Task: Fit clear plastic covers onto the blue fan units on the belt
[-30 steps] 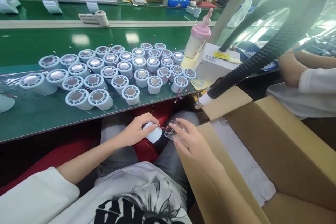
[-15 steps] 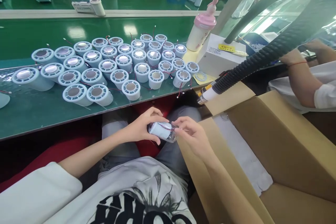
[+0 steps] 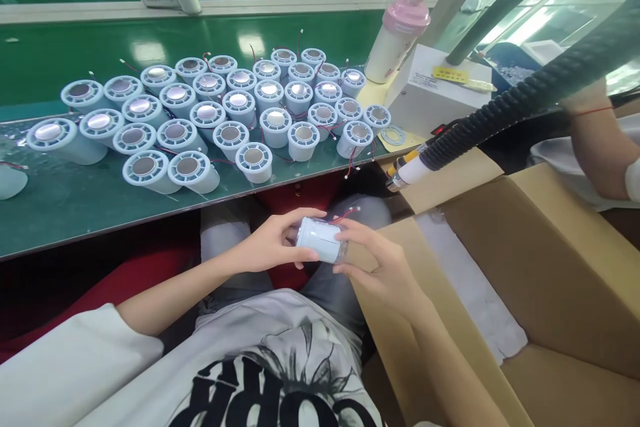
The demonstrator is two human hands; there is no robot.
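Clamped sideways between left hand (image 3: 267, 247) and right hand (image 3: 380, 263), the small cylinder (image 3: 320, 240) is judged light, rigid, wire-fragile.

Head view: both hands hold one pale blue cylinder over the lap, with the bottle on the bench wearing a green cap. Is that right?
Not quite. The head view shows the bottle with a pink cap, not green. The rest stands: the left hand and right hand hold one pale blue cylinder over the lap, below the bench.

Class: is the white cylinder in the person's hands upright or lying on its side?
On its side: the cylinder lies level between both hands.
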